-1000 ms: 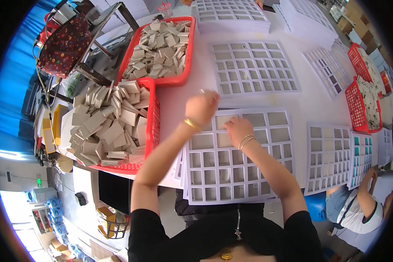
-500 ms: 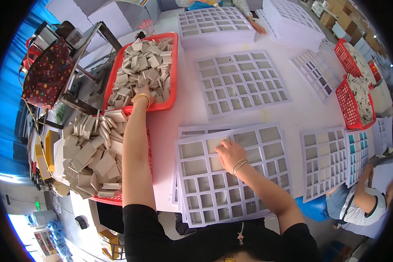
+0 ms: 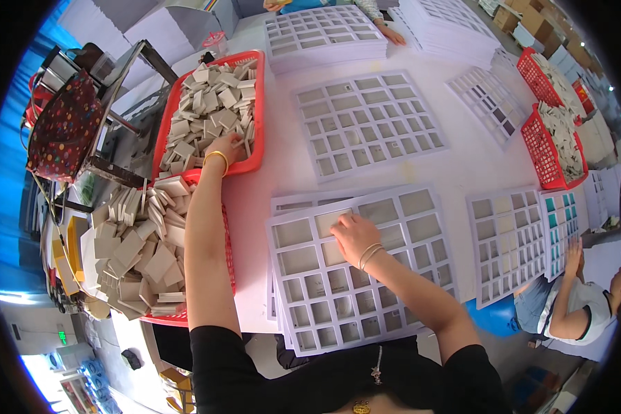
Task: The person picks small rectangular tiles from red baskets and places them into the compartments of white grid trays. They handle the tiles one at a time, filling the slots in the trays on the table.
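1. White tabletop [image 3: 283, 172]: carries everything.
2. White cardboard grid sheet [image 3: 352, 276]: right hand [image 3: 352, 234] rests spread on it; best pressed flat.
3. Red plastic basket [image 3: 255, 103], beige square tiles [image 3: 207, 110]: left hand [image 3: 229, 146] dips in, grip hidden; best lift one tile.

Left hand digging in the tile basket, right hand parked on the grid sheet

The red basket [image 3: 259, 103] sits up at the left of the white table, long side running away from the person, piled with loose grey-beige square tiles [image 3: 203, 114] lying every which way, some flat, some on edge. The left hand [image 3: 233, 146] is down in its near right corner among the tiles, gold bangle on the wrist. The white grid sheet [image 3: 366, 276] lies flat right in front, top of a small stack, slightly skewed, with big square cells up top and smaller ones lower down. The right hand [image 3: 352, 234] rests palm down on an upper cell.
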`<action>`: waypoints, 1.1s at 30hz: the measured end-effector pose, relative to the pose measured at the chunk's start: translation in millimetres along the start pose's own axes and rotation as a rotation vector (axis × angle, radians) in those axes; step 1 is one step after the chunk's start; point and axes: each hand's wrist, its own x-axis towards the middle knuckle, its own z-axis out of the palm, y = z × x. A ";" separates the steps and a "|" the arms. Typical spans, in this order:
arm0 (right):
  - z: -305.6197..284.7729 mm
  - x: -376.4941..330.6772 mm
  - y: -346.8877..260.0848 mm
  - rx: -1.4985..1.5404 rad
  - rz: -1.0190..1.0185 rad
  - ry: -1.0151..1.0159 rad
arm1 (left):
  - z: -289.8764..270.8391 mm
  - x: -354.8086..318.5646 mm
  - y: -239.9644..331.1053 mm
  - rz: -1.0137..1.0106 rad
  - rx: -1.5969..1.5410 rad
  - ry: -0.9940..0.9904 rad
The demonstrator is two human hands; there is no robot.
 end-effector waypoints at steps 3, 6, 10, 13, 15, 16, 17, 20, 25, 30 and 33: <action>0.9 -0.8 -0.8 -0.017 0.003 -0.012 | 9.5 -0.9 2.0 -0.071 -0.073 0.310; 1.8 -2.2 0.4 -0.020 0.003 0.023 | 0.8 -11.5 26.9 -0.165 -0.478 0.573; 3.3 -1.0 -0.7 -0.012 0.005 0.032 | -17.0 -23.9 37.0 -0.102 -1.583 0.398; -2.0 1.9 10.4 0.033 -0.013 -0.068 | -28.8 -56.0 69.1 0.244 -1.619 -0.039; -10.3 9.4 25.2 0.619 0.227 -0.066 | -31.3 -87.2 98.7 0.370 -1.567 -0.349; -14.4 12.7 33.2 0.911 0.353 -0.060 | -28.0 -105.5 116.5 0.396 -1.544 -0.497; -24.8 15.0 34.9 1.095 0.381 0.015 | -28.2 -128.6 137.7 0.354 -1.490 -0.609; -57.1 18.5 12.4 1.510 0.362 0.124 | -13.8 -186.4 173.9 0.302 -1.410 -0.832; -46.9 -6.9 10.9 1.405 0.229 0.171 | 15.3 -234.2 194.8 0.300 -1.625 -0.832; -73.2 -45.1 4.2 1.090 0.431 0.166 | 48.9 -281.6 188.4 0.024 -1.608 -0.455; -61.6 -71.4 20.1 0.776 0.282 -0.002 | 60.7 -315.0 183.5 -0.091 -1.485 -0.312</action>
